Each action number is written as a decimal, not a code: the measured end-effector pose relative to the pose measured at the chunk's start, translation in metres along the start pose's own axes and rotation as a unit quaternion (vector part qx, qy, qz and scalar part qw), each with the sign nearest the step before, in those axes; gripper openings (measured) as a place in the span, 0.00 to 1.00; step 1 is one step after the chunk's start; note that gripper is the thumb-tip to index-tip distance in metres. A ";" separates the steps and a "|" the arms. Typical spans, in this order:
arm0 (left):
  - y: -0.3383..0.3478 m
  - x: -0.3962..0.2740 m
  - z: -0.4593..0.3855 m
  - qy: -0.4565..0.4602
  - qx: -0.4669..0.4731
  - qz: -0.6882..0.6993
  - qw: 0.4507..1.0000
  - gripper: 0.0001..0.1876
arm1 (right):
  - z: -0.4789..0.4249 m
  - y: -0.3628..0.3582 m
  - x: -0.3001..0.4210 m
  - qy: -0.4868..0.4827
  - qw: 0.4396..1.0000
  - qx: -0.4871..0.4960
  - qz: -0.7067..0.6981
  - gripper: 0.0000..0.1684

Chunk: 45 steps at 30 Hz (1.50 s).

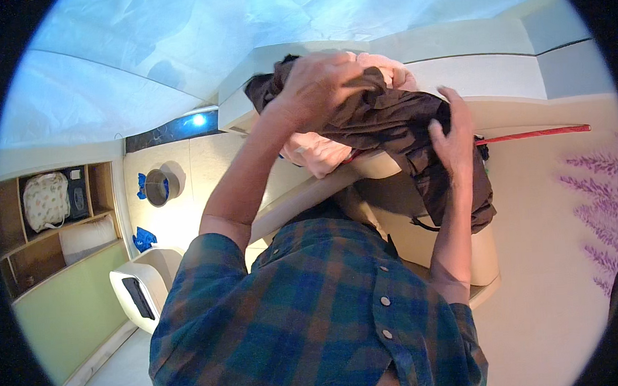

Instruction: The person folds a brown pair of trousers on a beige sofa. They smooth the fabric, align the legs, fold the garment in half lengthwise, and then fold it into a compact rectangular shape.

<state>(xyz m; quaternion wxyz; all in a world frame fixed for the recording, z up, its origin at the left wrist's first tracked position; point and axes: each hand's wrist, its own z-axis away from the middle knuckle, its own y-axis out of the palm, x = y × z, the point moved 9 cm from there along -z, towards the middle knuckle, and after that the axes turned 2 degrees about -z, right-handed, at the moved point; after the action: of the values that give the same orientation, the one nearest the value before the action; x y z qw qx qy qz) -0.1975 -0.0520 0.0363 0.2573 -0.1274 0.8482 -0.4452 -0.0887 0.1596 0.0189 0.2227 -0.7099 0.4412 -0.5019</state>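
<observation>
A crumpled dark brown cloth garment [388, 119] hangs in front of me, draped over a pale rounded edge [375, 167]. Curled over its upper left part is my left hand [325, 83], slightly blurred, with its fingertips partly hidden. My right hand [454, 135] lies against the garment's right side, thumb and fingers spread apart. Behind and below the brown cloth, pink fabric [320, 151] shows in folds. A thin dark cord loops from the garment's lower edge.
A red rod [539, 133] sticks out at right, near a surface with a purple plant print [596, 206]. Left stand a grey bucket [157, 187], blue crumpled items [144, 239], a white bin-like container [137, 291] and a shelf unit [57, 235] holding a patterned bag [46, 202].
</observation>
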 end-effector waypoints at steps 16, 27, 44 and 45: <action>0.005 0.029 0.131 -0.236 -0.197 0.058 0.950 0.22 | 0.063 0.079 0.017 0.200 0.910 0.142 -0.333 0.15; 0.079 0.085 0.162 -0.466 -0.035 0.167 0.868 0.18 | 0.080 0.085 0.009 0.178 0.902 0.134 -0.370 0.17; -0.117 0.068 0.127 -0.271 -0.332 0.538 0.725 0.11 | 0.014 0.056 0.061 -0.061 0.978 0.072 -0.187 0.13; -0.117 0.059 0.127 -0.275 -0.338 0.516 0.737 0.11 | 0.006 0.053 0.064 -0.089 0.985 0.043 -0.140 0.14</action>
<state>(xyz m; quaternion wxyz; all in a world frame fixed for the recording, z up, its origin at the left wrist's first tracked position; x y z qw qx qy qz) -0.1783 -0.2320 0.0535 0.6095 0.1347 0.7709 0.1267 -0.0973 0.0772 0.0098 0.2190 -0.7962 0.2944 -0.4811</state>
